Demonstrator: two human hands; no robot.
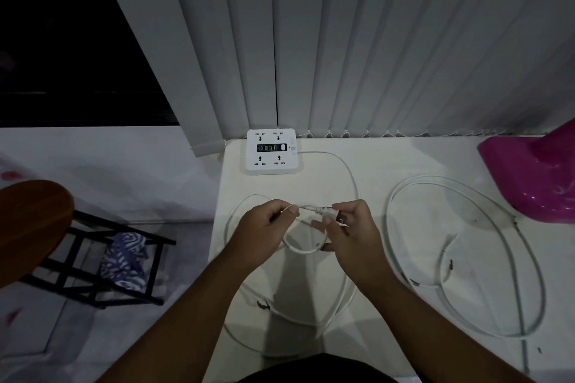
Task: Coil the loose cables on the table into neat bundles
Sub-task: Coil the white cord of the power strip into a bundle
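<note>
- Left hand pinches the white cable; right hand clamps its plug, both above the worktop
- Cable looks light, springy, fairly stiff: grip each loop at its crossing

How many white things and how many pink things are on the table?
White: 3 (square white plastic socket block, white cable with a plug, loose looped white cable)
Pink: 1 (glossy pink plastic base)
Total: 4
</note>
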